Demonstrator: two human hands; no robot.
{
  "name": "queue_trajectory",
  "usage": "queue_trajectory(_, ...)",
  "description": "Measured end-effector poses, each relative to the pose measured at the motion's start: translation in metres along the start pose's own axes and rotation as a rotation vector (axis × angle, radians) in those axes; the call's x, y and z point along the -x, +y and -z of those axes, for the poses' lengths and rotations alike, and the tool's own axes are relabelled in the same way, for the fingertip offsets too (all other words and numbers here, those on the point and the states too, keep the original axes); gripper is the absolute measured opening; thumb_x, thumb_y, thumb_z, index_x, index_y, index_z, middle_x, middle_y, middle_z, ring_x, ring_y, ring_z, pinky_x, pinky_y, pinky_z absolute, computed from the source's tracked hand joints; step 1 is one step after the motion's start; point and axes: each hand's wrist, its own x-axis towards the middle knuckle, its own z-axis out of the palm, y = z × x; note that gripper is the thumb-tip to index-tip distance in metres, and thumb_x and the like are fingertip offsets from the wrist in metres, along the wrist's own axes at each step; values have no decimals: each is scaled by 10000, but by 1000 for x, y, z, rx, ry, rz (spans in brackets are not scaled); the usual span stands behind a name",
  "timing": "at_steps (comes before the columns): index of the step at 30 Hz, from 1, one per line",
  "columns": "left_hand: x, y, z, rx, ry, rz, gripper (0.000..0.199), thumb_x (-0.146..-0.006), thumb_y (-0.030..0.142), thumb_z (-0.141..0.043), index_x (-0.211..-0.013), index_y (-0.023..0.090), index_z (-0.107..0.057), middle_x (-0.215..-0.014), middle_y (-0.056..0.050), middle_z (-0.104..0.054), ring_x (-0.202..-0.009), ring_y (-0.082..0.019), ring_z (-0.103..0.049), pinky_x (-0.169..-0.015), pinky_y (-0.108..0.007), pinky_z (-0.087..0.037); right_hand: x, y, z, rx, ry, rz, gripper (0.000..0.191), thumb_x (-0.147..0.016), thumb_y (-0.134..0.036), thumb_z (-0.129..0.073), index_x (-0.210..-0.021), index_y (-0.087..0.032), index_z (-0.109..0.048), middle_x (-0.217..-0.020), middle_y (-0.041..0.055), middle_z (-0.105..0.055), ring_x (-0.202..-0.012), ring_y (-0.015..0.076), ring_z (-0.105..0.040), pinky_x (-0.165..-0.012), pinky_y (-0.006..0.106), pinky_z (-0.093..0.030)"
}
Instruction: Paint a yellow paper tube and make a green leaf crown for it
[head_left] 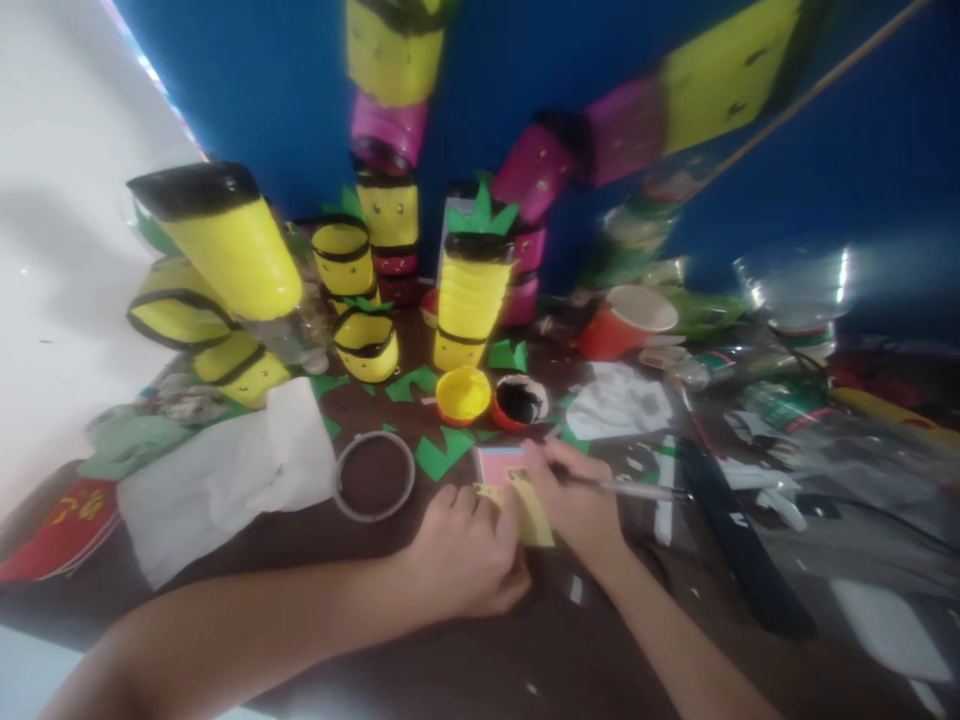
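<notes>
On the dark table (360, 640), my left hand (469, 550) lies with its fingers curled over the left side of a small yellow and pink paper (534, 515). My right hand (577, 495) is at the paper's right edge, its fingers closed round a slim grey pen-like tool (645, 490) that points to the right. Small dark marks show on the paper between the hands. Just beyond stand a cup of yellow paint (463, 395) and a cup of black paint (520, 402). Green paper pieces (442, 453) lie around them.
A tape ring (374, 476) and white cloth (225, 480) lie left. Yellow painted bottles (469, 300) with black bands stand behind. To the right are a crumpled tissue (619, 400), a red cup (626, 322), a long black object (739, 540) and clear plastic bottles (787, 405).
</notes>
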Motion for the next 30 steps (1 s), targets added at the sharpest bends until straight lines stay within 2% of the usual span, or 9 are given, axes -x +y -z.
queue_trajectory(9, -1, -1, 1, -6, 27, -4, 457, -731, 332, -438, -1079, 73, -581, -642, -67, -600, -578, -210, -546, -520, -333, -365, 0, 0, 0, 1, -1, 7, 401, -832, -324, -478, -499, -191, -297, -458, -64, -304, -446, 71, -321, -470, 203, -308)
queue_trajectory(30, 1, 0, 0, -1, -13, -5, 475, -743, 348, -439, -1113, 74, -557, -662, -73, -605, -591, -211, -551, -528, -334, -362, 0, -3, 1, -30, -18, -11, 415, -825, -335, -481, -493, -195, -275, -456, -62, -276, -447, 77, -301, -449, 213, -292)
